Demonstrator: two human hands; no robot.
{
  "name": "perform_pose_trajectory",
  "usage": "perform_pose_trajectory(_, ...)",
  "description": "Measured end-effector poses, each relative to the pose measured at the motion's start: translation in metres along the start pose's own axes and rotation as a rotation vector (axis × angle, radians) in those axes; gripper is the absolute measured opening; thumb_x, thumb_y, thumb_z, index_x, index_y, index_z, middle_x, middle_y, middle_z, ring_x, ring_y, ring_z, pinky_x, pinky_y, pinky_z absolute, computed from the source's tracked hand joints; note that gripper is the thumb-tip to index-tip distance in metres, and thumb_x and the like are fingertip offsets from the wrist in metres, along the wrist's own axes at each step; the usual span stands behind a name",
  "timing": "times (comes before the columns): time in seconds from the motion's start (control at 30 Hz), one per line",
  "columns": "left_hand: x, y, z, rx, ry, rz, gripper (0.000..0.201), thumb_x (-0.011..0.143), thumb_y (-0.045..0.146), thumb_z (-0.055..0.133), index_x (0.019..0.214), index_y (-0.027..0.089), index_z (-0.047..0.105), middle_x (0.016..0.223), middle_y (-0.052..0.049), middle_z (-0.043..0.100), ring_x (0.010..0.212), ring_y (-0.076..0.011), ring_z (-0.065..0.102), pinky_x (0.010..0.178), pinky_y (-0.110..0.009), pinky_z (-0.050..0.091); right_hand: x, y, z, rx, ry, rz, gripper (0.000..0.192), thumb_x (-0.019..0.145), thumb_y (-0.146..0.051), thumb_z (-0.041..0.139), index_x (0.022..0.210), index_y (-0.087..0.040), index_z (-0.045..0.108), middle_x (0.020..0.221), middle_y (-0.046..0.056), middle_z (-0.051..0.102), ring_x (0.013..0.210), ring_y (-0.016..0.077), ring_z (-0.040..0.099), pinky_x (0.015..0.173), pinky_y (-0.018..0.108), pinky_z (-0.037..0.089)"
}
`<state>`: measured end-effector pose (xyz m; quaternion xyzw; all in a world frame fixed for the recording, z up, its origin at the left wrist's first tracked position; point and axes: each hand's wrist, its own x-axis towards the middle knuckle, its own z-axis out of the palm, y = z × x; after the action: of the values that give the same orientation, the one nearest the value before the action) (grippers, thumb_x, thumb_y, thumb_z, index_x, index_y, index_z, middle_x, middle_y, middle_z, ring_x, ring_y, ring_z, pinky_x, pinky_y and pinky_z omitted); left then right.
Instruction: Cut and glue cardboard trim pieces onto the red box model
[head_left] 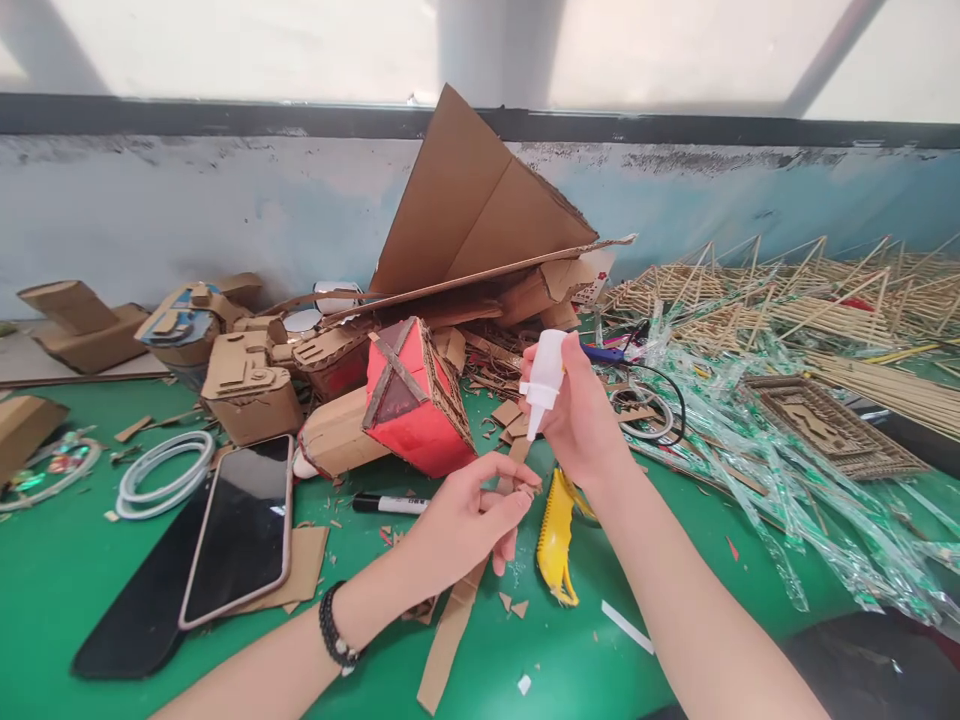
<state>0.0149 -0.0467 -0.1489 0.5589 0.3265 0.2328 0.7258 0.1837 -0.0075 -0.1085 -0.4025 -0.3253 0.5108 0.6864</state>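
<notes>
In my right hand [581, 415] is a white squeeze glue bottle [546, 365], tipped so its narrow nozzle points down. Just below and to the left of that nozzle, my left hand [476, 510] pinches a small cardboard piece [531, 490] between thumb and fingertips. The nozzle tip and the piece are a little apart. A black beaded bracelet circles my left wrist. Under the left hand lies a long cardboard strip [450, 640]. A yellow plastic tool [555, 540] rests on the green table between my forearms, and a black-and-white marker [390, 503] lies left of my left hand.
A red cardboard box shape [420, 400] stands ahead, before a large cardboard sheet [480, 190]. A phone [244, 530] and several cardboard models [247, 385] are at left. Clear plastic wrap [750, 490], a cable [679, 395] and bundled wooden sticks [787, 290] spread over the right.
</notes>
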Motion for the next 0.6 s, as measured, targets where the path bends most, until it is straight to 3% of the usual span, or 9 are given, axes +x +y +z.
perform_pose_trajectory(0.17, -0.001, 0.005, -0.001, -0.017, 0.074, 0.04, 0.044, 0.085, 0.05, 0.085, 0.111, 0.018, 0.07, 0.056, 0.005, 0.059, 0.048, -0.0102, 0.057, 0.046, -0.019, 0.052, -0.006, -0.002, 0.003, -0.08, -0.01, -0.103, 0.058, 0.08, -0.081, 0.074, 0.094, -0.025, 0.07, 0.08, 0.0, 0.065, 0.06, 0.0142, 0.057, 0.046, 0.026, 0.042)
perform_pose_trajectory(0.33, -0.004, 0.01, -0.001, 0.0, 0.145, 0.185, 0.038, 0.089, 0.049, 0.082, 0.108, 0.016, 0.079, 0.066, 0.001, 0.068, 0.048, -0.0084, 0.06, 0.047, -0.019, 0.053, -0.011, -0.006, 0.006, -0.018, -0.059, -0.175, 0.056, 0.081, -0.081, 0.074, 0.086, -0.026, 0.064, 0.076, -0.002, 0.06, 0.056, 0.0116, 0.052, 0.042, 0.024, 0.035)
perform_pose_trajectory(0.5, 0.0, 0.005, -0.004, -0.039, 0.144, 0.183, 0.044, 0.091, 0.049, 0.081, 0.12, 0.016, 0.081, 0.056, 0.002, 0.065, 0.045, -0.0084, 0.058, 0.048, -0.019, 0.054, -0.014, -0.009, 0.007, 0.052, -0.084, -0.184, 0.055, 0.077, -0.078, 0.08, 0.093, -0.026, 0.068, 0.077, -0.004, 0.056, 0.053, 0.0086, 0.044, 0.042, 0.022, 0.036)
perform_pose_trajectory(0.6, 0.003, 0.004, -0.005, -0.067, 0.161, 0.177, 0.046, 0.089, 0.05, 0.082, 0.121, 0.016, 0.081, 0.051, 0.004, 0.063, 0.044, -0.0081, 0.057, 0.05, -0.019, 0.055, -0.014, -0.007, 0.006, -0.005, -0.086, -0.198, 0.06, 0.078, -0.084, 0.074, 0.089, -0.025, 0.07, 0.072, -0.003, 0.055, 0.052, 0.0094, 0.044, 0.042, 0.024, 0.036)
